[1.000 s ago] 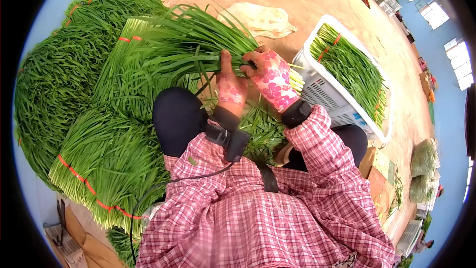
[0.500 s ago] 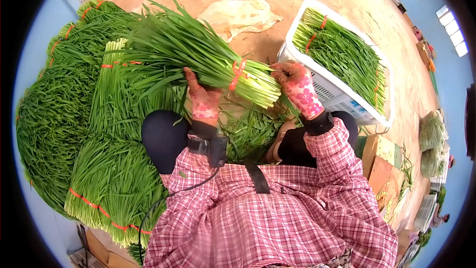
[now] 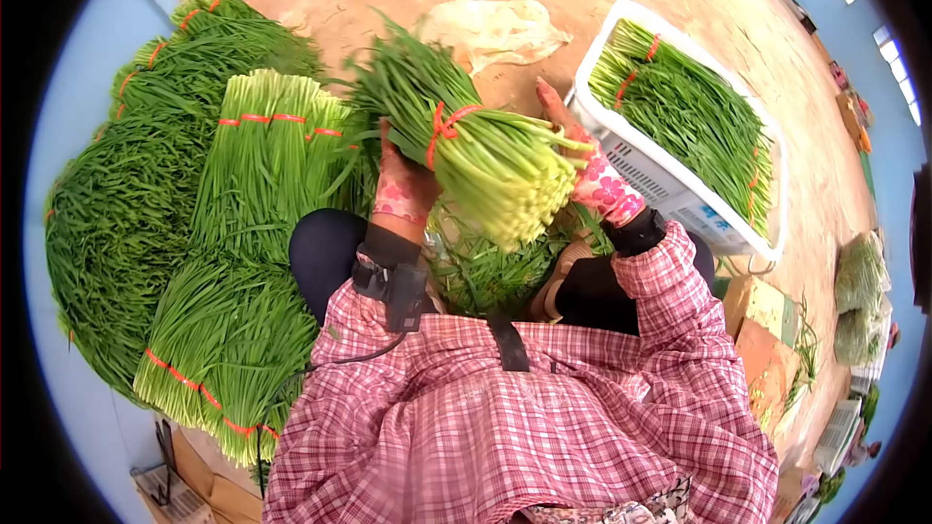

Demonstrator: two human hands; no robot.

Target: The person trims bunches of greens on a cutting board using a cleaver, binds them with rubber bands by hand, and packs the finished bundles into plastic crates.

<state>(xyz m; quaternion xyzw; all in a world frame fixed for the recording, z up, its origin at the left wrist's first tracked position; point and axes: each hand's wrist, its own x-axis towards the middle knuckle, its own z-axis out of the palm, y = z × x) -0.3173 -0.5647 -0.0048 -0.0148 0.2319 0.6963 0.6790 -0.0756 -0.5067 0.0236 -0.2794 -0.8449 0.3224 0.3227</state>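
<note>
A bunch of garlic chives (image 3: 505, 180), tied with a red band, is held up in front of me with its pale cut ends tilted down to the right. My left hand (image 3: 403, 180), in a pink flowered glove, is closed round the leafy side; most of its fingers are hidden beneath the leaves. At the stem ends, my right hand (image 3: 594, 170) is open, fingers stretched upward, with the palm beside or touching a few stalks that stick out. Loose green leaves (image 3: 495, 277) lie on the floor between my feet.
Several banded chive bunches (image 3: 267, 165) are piled at my left along the blue wall. To the right stands a white plastic crate (image 3: 646, 160) filled with bunches. A crumpled plastic bag (image 3: 495, 29) lies on the floor ahead. Wooden blocks (image 3: 762, 340) sit by my right knee.
The bunch has turned so its cut ends face more toward me. My right hand has gone from pinching at the stem ends to spread fingers beside them. My left hand still holds the bunch.
</note>
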